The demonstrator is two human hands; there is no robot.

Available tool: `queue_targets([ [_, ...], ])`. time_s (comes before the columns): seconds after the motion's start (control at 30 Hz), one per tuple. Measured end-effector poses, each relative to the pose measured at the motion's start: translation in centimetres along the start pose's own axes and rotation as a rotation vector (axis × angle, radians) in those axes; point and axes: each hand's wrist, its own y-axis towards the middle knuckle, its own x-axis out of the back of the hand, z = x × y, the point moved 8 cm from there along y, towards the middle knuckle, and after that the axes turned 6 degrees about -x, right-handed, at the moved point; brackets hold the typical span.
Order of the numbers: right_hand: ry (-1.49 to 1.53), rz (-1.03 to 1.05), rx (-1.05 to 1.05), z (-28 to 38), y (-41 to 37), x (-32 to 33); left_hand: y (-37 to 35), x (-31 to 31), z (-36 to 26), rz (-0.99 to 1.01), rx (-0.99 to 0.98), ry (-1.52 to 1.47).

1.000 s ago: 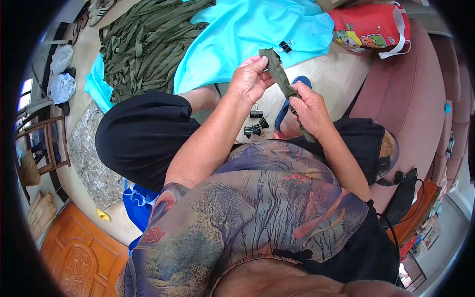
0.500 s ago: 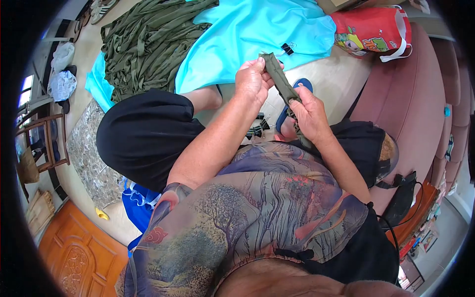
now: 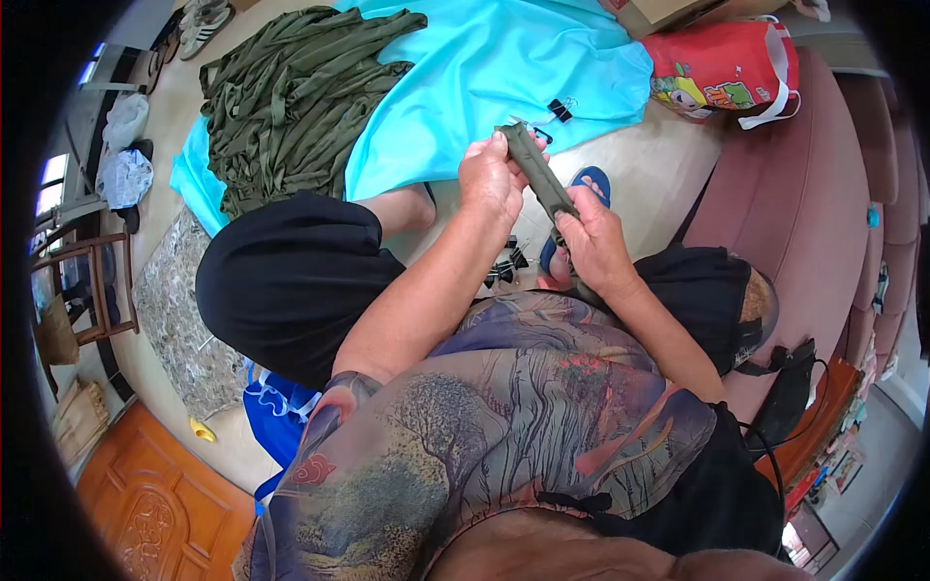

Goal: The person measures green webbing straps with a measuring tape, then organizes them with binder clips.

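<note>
A flat, folded strip of olive-green fabric (image 3: 540, 172) stretches between my two hands. My left hand (image 3: 491, 177) is closed on its far end, thumb on top; a small dark object beside these fingertips is too small to make out. Lower down, my right hand (image 3: 596, 237) grips the same strip, and its tail drops out of sight toward my lap. Beyond the left hand, a black binder clip (image 3: 560, 110) lies on a turquoise cloth (image 3: 484, 73). Several more black binder clips (image 3: 507, 266) are on the floor between my legs.
A heap of olive-green fabric strips (image 3: 300, 102) covers the turquoise cloth's left side. The red bag (image 3: 722, 73) stands by the cardboard box (image 3: 668, 14) at the back right. A pink sofa (image 3: 785, 165) runs along the right; a wooden door panel (image 3: 160, 484) is at lower left.
The fabric strip has been drawn straighter and flatter between my hands. My right hand has shifted slightly down and left, and the left hand's end of the strip sits slightly lower.
</note>
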Motion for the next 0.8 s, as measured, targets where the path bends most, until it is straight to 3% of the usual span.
queue_targets([
  [0.1, -0.037, -0.012, 0.024, -0.1, 0.0, -0.4, 0.0, 0.2, -0.1, -0.022, -0.013, 0.009],
  [0.13, -0.153, -0.076, 0.153, 0.3, -0.1, -0.4, 0.0, 0.3, -0.1, -0.034, -0.018, 0.018],
  [0.33, -0.307, -0.153, 0.161, 0.9, 0.3, -0.3, -0.8, -1.0, -0.6, 0.027, -0.095, 0.157],
  [0.53, -0.172, -0.145, 0.156, 0.3, 0.6, 0.9, -0.3, -1.3, -0.8, 0.122, -0.174, 0.158],
  [0.6, -0.044, -0.072, 0.039, 0.0, 0.7, 1.2, -0.2, -1.4, -0.7, 0.162, -0.218, 0.157],
  [0.7, 0.085, -0.036, 0.009, -0.4, 1.1, 2.0, 0.1, -1.9, -0.5, 0.317, -0.213, 0.144],
  [0.8, 0.160, -0.005, -0.015, -1.1, 1.6, 3.9, 0.0, -2.1, -1.2, 0.402, -0.218, 0.293],
])
